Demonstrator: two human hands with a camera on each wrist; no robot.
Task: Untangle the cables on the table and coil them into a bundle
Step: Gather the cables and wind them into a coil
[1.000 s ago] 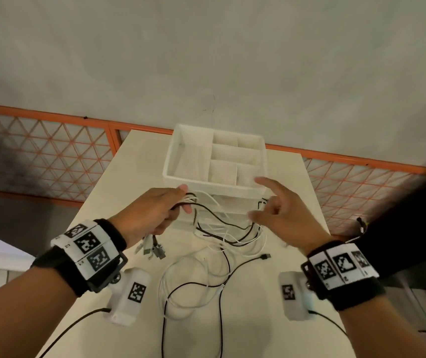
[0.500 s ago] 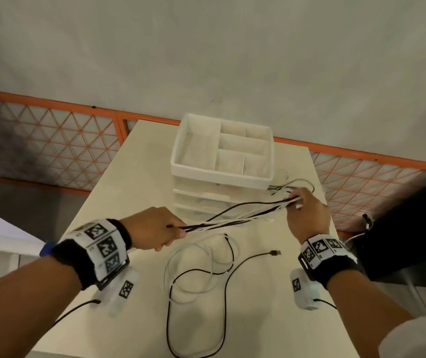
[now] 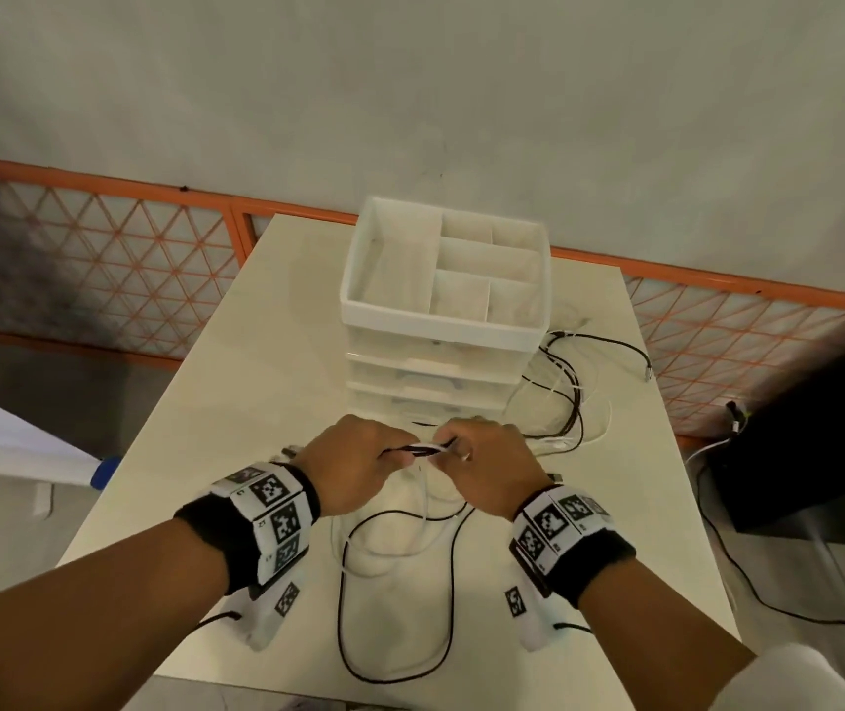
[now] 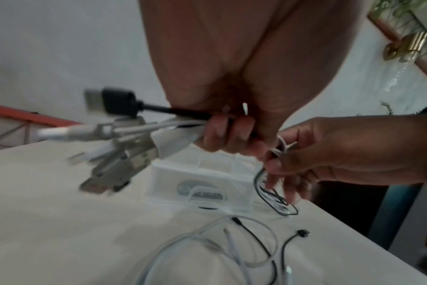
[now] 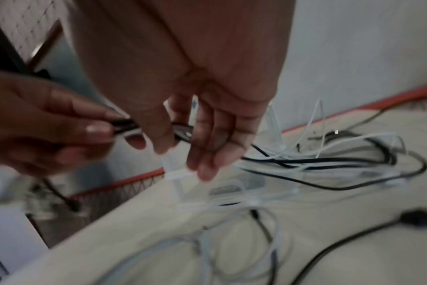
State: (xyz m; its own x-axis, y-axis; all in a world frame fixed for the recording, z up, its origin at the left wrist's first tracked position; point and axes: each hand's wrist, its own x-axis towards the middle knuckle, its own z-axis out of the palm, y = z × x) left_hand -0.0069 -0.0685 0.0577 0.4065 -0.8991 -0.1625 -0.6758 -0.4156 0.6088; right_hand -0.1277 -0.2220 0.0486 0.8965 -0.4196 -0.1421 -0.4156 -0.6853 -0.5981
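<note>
Several black and white cables are gathered into one cable bundle point(image 3: 423, 448) held between my two hands, just in front of the drawer unit. My left hand point(image 3: 400, 452) grips the bundle in a fist, and the USB plugs point(image 4: 103, 133) stick out past its outer side. My right hand point(image 3: 450, 449) pinches the same strands right beside the left hand point(image 5: 103, 125), its other fingers point(image 5: 207, 154) hanging loosely. Slack cable point(image 3: 571, 402) lies heaped to the right of the drawers. A black cable loop point(image 3: 339, 608) and white loops point(image 3: 384, 561) rest on the table under my wrists.
A white drawer organizer point(image 3: 441, 320) with a divided top tray stands mid-table, close behind my hands. The cream table point(image 3: 256, 402) ends near my forearms. An orange mesh fence point(image 3: 102, 259) runs behind it. A dark box point(image 3: 795, 454) with its own wires sits off the right edge.
Half a second ago my right hand held the bundle stretched out far to the right. It has come back to the left hand, and the slack now lies beside the drawers.
</note>
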